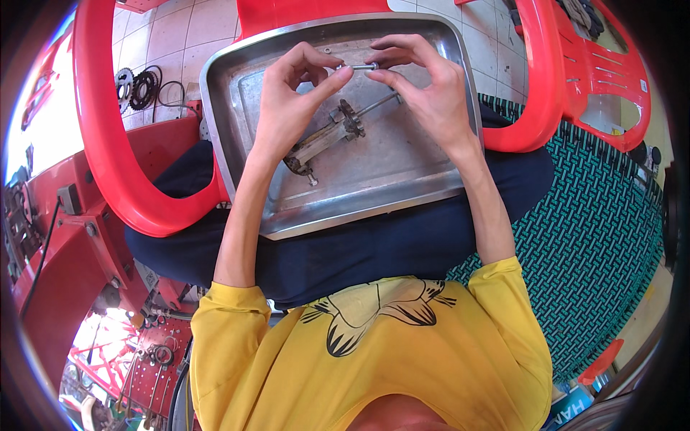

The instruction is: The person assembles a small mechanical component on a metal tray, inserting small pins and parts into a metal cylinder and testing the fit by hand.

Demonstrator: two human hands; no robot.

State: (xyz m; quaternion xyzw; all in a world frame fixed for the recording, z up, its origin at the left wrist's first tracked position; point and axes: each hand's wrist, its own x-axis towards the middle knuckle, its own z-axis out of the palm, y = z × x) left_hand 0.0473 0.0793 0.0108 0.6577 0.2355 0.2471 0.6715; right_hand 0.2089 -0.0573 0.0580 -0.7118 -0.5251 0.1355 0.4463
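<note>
A small shiny metal bolt (364, 67) is held level over the far part of a steel tray (392, 165). Its left end is pinched between the thumb and fingers of my left hand (295, 97). At the other end, the fingertips of my right hand (431, 93) close on it. Below my hands a greasy metal mechanical part (327, 142) lies slantwise in the tray, with a thin rod (376, 105) reaching toward my right hand. Near the tray's far side, a tiny nut-like piece (327, 51) rests beside my left fingers.
The tray sits across my lap. Red plastic chairs (118, 158) stand around it, one more (607, 79) at the far right. A green-and-black woven seat (575, 244) is on my right. Red metal machinery (72, 251) stands at left, near sprockets (144, 90) on the tiled floor.
</note>
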